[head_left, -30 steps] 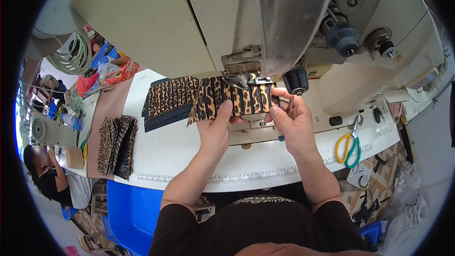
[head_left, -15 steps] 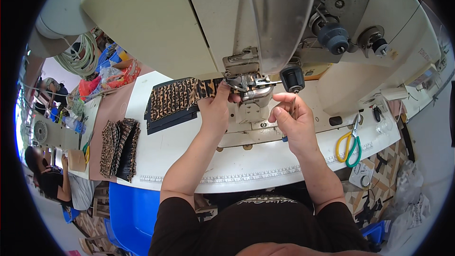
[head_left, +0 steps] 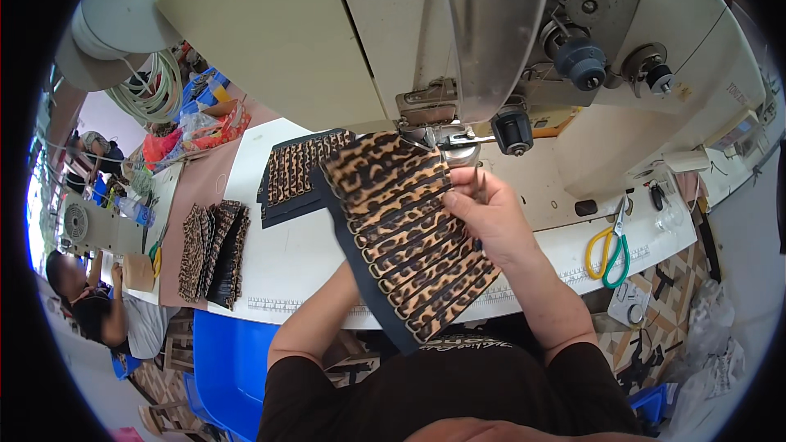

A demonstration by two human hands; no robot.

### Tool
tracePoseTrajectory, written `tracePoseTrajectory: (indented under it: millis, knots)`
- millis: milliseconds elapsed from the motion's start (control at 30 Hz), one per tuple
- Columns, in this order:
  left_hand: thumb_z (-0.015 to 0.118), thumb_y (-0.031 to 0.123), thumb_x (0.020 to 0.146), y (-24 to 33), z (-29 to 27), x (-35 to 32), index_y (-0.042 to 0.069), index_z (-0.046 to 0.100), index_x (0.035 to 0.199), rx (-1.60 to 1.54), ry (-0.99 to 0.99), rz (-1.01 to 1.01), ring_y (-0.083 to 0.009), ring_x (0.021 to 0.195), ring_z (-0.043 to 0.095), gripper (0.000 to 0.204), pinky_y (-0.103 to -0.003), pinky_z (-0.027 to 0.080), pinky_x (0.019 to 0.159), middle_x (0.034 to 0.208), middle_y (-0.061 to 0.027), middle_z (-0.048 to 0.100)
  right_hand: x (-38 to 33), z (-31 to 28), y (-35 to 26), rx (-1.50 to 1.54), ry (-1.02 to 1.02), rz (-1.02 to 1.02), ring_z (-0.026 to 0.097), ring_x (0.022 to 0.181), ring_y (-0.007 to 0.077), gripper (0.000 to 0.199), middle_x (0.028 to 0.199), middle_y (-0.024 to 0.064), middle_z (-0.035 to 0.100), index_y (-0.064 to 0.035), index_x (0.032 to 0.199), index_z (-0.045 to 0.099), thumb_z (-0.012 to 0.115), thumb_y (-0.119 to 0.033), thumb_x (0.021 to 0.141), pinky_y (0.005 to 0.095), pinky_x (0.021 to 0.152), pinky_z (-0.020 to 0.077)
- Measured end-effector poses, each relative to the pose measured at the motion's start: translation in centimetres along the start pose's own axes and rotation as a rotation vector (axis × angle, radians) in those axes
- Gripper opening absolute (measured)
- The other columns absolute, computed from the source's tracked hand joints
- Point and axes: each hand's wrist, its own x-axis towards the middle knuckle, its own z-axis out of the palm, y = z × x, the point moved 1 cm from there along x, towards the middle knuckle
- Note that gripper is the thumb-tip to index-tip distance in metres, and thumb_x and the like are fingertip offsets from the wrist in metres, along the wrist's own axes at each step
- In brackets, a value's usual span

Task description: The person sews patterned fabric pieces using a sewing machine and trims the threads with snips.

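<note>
A leopard-print panel (head_left: 409,233) with rows of raised strips and a dark backing is held up, tilted, in front of the sewing machine (head_left: 270,33). My right hand (head_left: 499,217) pinches its right edge between thumb and fingers. A slim metal tool (head_left: 480,186) also sits in that hand, its kind unclear. Behind the panel my left hand is hidden; only the left forearm (head_left: 319,311) shows below it. The panel's top corner is close to the presser foot area (head_left: 438,135). Further left on the white table lies a similar leopard-print piece (head_left: 299,168) on dark backing.
A bundle of leopard-print strips (head_left: 211,254) lies at the table's left edge. Scissors with yellow and green handles (head_left: 610,250) rest at the right. A ruler strip (head_left: 532,286) runs along the front edge. A blue bin (head_left: 233,368) stands below; another person (head_left: 102,303) sits at left.
The leopard-print panel has come up and toward me, away from the presser foot. My right hand has moved left onto its edge. My left hand has gone behind it.
</note>
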Motion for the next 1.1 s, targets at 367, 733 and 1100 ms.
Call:
tracePoseTrajectory:
  millis: [367,733,1100]
  knots:
    - [0.053,0.013,0.085,4.9,8.8,2.5,-0.003,0.047,0.111,0.742,0.044,0.145,-0.0131,0.083,0.059,0.031,-0.024,0.05,0.074,0.096,-0.009,0.06,2.7,-4.6,-4.0,-0.687,0.309,-0.595,0.042,0.056,0.0023,0.025,0.065,-0.0034,0.047,-0.0057,0.077,0.045,0.065,-0.02,0.077,0.0187,0.049,0.0342]
    - [0.066,0.008,0.075,1.1,11.3,1.4,-0.003,0.033,0.115,0.644,-0.024,0.225,-0.0149,0.091,0.057,0.052,-0.028,0.049,0.077,0.102,-0.0108,0.055,1.2,-3.7,-4.9,-0.999,0.24,-0.707,0.04,0.053,0.0072,0.011,0.062,0.0015,0.047,-0.001,0.083,0.058,0.061,-0.01,0.077,0.0218,0.048,0.034]
    - [0.065,0.008,0.076,0.6,11.9,1.9,-0.002,0.037,0.112,0.586,0.004,0.272,-0.0138,0.09,0.057,0.047,-0.026,0.048,0.078,0.101,-0.0092,0.056,0.7,-4.2,-4.6,-0.978,0.182,-0.642,0.055,0.065,0.0103,0.019,0.085,0.0068,0.053,-0.0022,0.096,0.057,0.058,-0.006,0.078,0.0213,0.056,0.0455]
